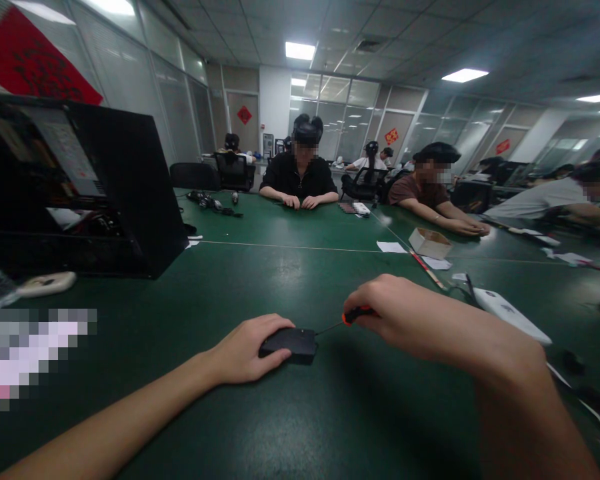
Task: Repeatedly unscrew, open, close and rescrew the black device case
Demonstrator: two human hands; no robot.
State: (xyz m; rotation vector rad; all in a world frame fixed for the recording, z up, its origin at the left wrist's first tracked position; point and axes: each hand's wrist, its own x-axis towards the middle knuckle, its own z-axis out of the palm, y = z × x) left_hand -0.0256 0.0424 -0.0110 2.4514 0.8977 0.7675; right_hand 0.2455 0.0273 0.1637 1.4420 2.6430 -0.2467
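Note:
A small black rectangular box (pixel 300 347) lies on the green tabletop in front of me. My left hand (pixel 263 347) is wrapped round its left end, thumb on the near side and fingers over the far side. In my right hand (pixel 380 303) is a screwdriver (pixel 351 317) with a black and orange-red handle. Its thin shaft slants down to the left, and the tip is at the right end of the box. Whether the tip sits in a screw is too small to tell.
An open black computer case (pixel 130 193) stands at the left, a pale oval object (pixel 47 284) before it. White device (pixel 510 313), small open box (pixel 430 243) and papers (pixel 391 247) lie at the right. Cables (pixel 213 203) lie farther back. People sit across and to the right.

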